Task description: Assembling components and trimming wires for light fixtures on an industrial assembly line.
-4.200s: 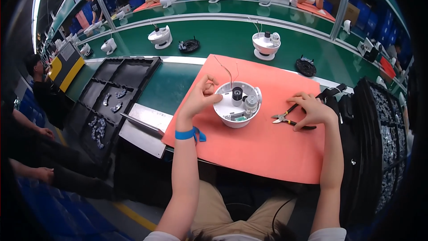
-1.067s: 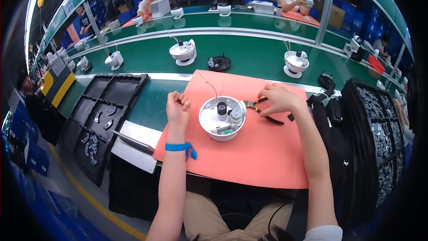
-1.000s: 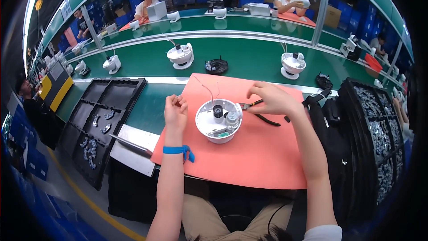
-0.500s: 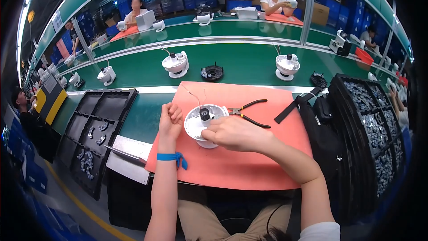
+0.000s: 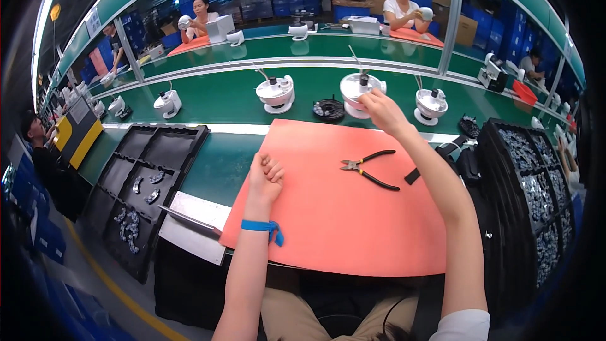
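Note:
My right hand (image 5: 382, 111) reaches across to the green belt, its fingers closed on the rim of a white bowl-shaped housing (image 5: 351, 88). The housing has a black cylinder in its middle and thin wires standing up; my fingers hide part of its near right side. My left hand (image 5: 266, 178), with a blue band (image 5: 257, 225) round the wrist, is curled above the left part of the salmon-coloured mat (image 5: 328, 233), and nothing shows in it. Cutting pliers (image 5: 371, 168) with black and yellow handles lie spread on the mat, between my two arms.
Similar white housings (image 5: 276, 93) (image 5: 431, 106) and a black round part (image 5: 329, 109) stand along the green belt (image 5: 214, 91). A black compartment tray (image 5: 170, 145) with small parts lies left; stacked black trays (image 5: 505, 215) of parts stand right. Co-workers sit across the belt.
My right hand has carried the white housing from the mat forward and right onto the belt. My left hand stays curled over the mat. The view has shifted slightly.

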Motion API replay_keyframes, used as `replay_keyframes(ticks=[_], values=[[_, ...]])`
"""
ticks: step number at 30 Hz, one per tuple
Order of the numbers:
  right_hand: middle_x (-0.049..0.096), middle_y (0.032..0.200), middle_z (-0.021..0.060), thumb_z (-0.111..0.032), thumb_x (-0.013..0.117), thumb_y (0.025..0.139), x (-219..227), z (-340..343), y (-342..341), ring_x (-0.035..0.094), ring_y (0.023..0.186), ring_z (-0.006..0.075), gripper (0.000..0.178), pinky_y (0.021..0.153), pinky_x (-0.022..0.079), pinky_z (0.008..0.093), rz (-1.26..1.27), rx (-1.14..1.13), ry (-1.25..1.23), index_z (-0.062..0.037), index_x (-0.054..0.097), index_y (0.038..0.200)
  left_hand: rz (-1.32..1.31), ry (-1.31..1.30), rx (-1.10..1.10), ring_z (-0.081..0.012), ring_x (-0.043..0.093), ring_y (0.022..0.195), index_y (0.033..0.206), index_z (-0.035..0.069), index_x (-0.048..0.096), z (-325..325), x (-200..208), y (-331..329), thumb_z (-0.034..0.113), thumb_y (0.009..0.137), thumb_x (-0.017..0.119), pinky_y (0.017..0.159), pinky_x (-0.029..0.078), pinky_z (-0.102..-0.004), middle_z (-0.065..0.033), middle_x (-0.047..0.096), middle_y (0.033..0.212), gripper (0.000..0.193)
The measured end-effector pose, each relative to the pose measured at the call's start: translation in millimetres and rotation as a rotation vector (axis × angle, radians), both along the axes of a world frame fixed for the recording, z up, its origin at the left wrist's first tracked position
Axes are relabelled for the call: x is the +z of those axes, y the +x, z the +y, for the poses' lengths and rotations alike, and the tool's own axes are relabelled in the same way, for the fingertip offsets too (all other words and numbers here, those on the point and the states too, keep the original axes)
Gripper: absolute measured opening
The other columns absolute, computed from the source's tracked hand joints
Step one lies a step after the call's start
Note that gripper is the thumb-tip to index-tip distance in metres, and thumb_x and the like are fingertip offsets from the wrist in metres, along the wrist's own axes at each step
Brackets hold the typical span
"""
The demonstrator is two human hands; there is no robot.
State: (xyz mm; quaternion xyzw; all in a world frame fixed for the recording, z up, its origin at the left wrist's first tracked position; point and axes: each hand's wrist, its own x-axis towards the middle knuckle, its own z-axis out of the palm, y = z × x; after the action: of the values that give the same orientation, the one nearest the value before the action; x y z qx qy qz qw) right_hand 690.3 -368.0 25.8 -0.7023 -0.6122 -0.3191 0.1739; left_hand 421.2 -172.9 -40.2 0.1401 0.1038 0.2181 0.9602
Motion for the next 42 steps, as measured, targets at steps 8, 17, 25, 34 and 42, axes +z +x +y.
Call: replay_keyframes(ticks=[8, 17, 25, 34, 42], values=[[0.058, 0.085, 0.0105, 0.0, 0.053, 0.078, -47.7, -5.5, 64.1, 0.055, 0.089, 0.0309, 0.014, 0.073, 0.048, 0.0408, 0.156, -0.197, 0.108, -0.0082, 0.052, 0.09, 0.077, -0.012, -0.005, -0.0071, 0.024, 0.045, 0.077, 0.009, 0.042, -7.2, 1.5, 1.6, 0.006, 0.09, 0.038, 0.039, 0.02, -0.0219, 0.0032, 0.027, 0.057, 0.014], [0.055, 0.089, 0.01, -0.009, 0.059, 0.071, -35.9, 40.5, 25.3, 0.056, 0.089, 0.0291, 0.019, 0.073, 0.046, 0.0419, 0.085, -0.234, 0.201, -0.0051, 0.054, 0.089, 0.084, 0.069, -0.011, -0.0073, 0.023, 0.046, 0.082, 0.011, 0.045, 0.1, -3.7, 0.7, 0.007, 0.091, 0.035, 0.039, 0.019, -0.0219, 0.004, 0.026, 0.058, 0.013], [0.059, 0.095, 0.0084, -0.005, 0.053, 0.076, -45.7, 140.3, -26.7, 0.059, 0.091, 0.0261, 0.029, 0.077, 0.048, 0.0396, 0.119, -0.059, 0.009, -0.0055, 0.058, 0.105, 0.059, 0.07, -0.039, -0.0086, 0.02, 0.045, 0.078, 0.01, 0.045, 2.7, -6.1, 0.9, 0.009, 0.091, 0.037, 0.039, 0.018, -0.0233, 0.0041, 0.023, 0.055, 0.015], [0.053, 0.098, 0.0168, 0.003, 0.052, 0.079, -60.0, 186.1, -28.5, 0.059, 0.091, 0.0349, 0.028, 0.072, 0.051, 0.0418, 0.371, -0.14, 0.118, -0.0057, 0.047, 0.105, 0.09, 0.148, 0.016, -0.0062, 0.021, 0.044, 0.081, 0.011, 0.046, -1.0, -1.7, 1.8, 0.01, 0.091, 0.036, 0.038, 0.018, -0.0225, 0.0052, 0.025, 0.055, 0.014], [0.056, 0.089, 0.0096, -0.002, 0.065, 0.076, -19.1, 94.7, -99.7, 0.056, 0.081, 0.027, 0.03, 0.065, 0.046, 0.0368, 0.135, 0.13, 0.215, -0.01, 0.06, 0.104, 0.362, 0.612, 0.357, -0.0033, 0.021, 0.041, 0.076, 0.012, 0.041, -8.6, 13.2, -2.8, 0.035, 0.092, 0.044, 0.037, 0.015, -0.0218, 0.0078, 0.022, 0.051, 0.028]])
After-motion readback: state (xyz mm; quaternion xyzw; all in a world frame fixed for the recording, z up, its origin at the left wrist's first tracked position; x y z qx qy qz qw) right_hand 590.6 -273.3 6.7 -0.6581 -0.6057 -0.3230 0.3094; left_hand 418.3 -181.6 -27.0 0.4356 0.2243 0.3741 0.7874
